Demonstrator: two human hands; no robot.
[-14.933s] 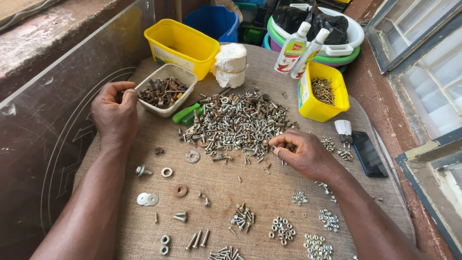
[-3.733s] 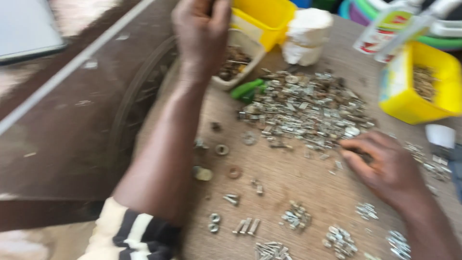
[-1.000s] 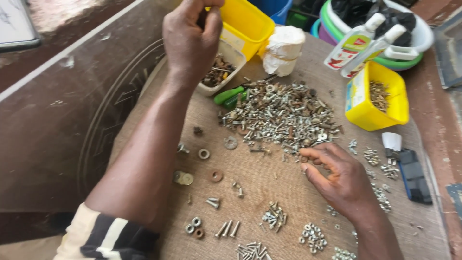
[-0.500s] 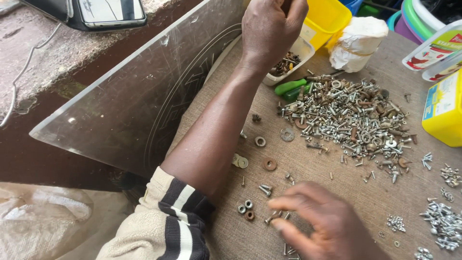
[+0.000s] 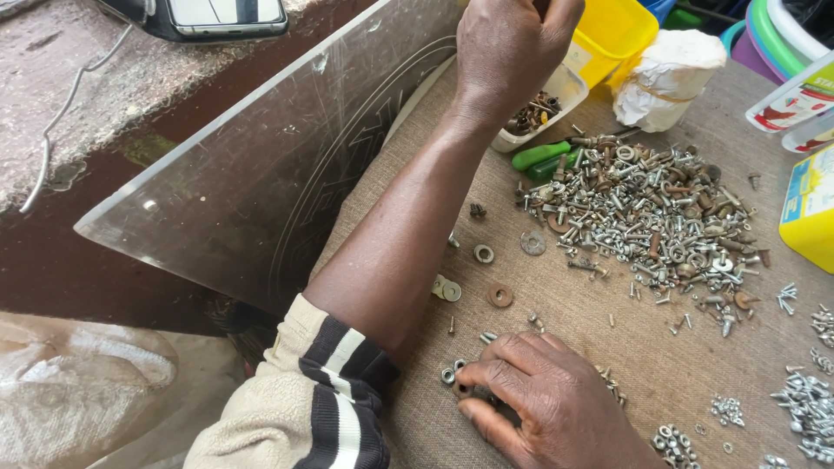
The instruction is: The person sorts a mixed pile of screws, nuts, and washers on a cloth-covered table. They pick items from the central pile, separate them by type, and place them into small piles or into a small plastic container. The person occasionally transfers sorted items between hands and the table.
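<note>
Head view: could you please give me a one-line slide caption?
Left hand raised over a white tray, right hand on small nuts beside a screw pile.

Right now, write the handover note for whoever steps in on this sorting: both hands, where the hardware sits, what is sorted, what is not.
Left hand: closed, raised above the white tray of dark, rusty pieces; whether it holds anything cannot be seen.
Right hand: fingers down on a few small nuts at the near edge of the mat.
Big mixed pile of screws, nuts and washers sits mid-mat, beside a green tool.
Done: washers laid singly left of the pile; small sorted heaps at the right.
Left: the big pile is still unsorted.
</note>
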